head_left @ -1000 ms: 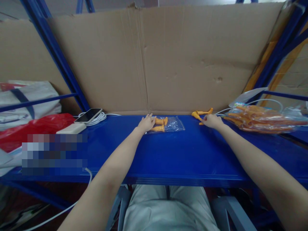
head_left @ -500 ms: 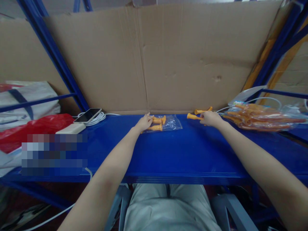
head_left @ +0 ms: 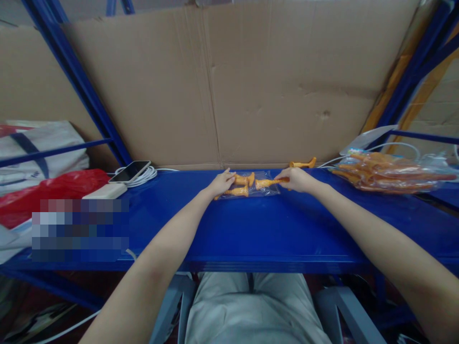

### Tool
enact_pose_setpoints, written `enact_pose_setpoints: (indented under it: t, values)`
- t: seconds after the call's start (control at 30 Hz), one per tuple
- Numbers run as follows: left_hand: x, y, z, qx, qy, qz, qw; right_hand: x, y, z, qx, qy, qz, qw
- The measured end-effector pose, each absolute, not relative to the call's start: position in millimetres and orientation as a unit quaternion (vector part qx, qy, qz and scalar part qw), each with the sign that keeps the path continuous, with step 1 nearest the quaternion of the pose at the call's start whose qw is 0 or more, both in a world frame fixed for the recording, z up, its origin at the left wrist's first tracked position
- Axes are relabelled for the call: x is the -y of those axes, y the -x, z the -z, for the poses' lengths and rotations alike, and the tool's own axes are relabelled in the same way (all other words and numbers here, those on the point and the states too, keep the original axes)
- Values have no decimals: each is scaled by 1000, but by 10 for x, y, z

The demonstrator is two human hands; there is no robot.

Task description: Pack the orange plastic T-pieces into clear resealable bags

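Note:
A clear plastic bag (head_left: 264, 191) lies near the back of the blue tabletop with orange boot-shaped pieces (head_left: 239, 191) inside its left part. My left hand (head_left: 223, 184) is closed on the bag's left end and covers part of those pieces. At the opposite end, my right hand (head_left: 297, 180) grips another orange boot-shaped piece (head_left: 264, 183), whose wide end reaches into the bag. Behind my right hand, one more loose orange boot-shaped piece (head_left: 303, 163) rests by the cardboard.
A large clear bag of orange pieces (head_left: 387, 174) sits at the right. On the left are a phone (head_left: 131, 171), a coiled white cable (head_left: 145, 178), a white box (head_left: 104, 191) and a red bag (head_left: 57, 191). A cardboard sheet (head_left: 265, 86) stands along the back.
My right hand has moved left, carrying an orange boot-shaped piece into the bag's right end. My left hand and the bag have shifted slightly right.

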State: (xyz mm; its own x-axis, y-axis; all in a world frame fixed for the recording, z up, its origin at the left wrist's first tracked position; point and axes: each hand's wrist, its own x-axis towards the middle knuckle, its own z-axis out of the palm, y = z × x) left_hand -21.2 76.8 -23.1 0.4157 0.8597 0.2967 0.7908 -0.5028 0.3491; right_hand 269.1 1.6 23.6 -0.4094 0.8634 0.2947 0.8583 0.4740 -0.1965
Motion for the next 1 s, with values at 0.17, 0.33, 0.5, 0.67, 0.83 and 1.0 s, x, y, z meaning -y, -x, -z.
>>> enact_pose_setpoints:
  t: [0.17,0.33,0.5,0.67,0.83,1.0]
  values:
    - [-739,157,220,-478,-840,-233,109,-40,-2732,-215,830,520,-18,202]
    - [-725,121,222,-466,-844,-233,128,-43,-2687,-174,849,478,-48,219]
    - [-674,78,201,-464,-844,-227,146,-54,-2674,-118,863,443,-67,233]
    - [-639,50,189,-468,-842,-225,144,-79,-2681,-56,836,470,-164,232]
    - [-588,4,171,-478,-838,-220,145,-99,-2627,-9,843,469,-128,229]
    - [-501,-51,128,-492,-834,-214,126,-94,-2574,18,873,436,-46,213]
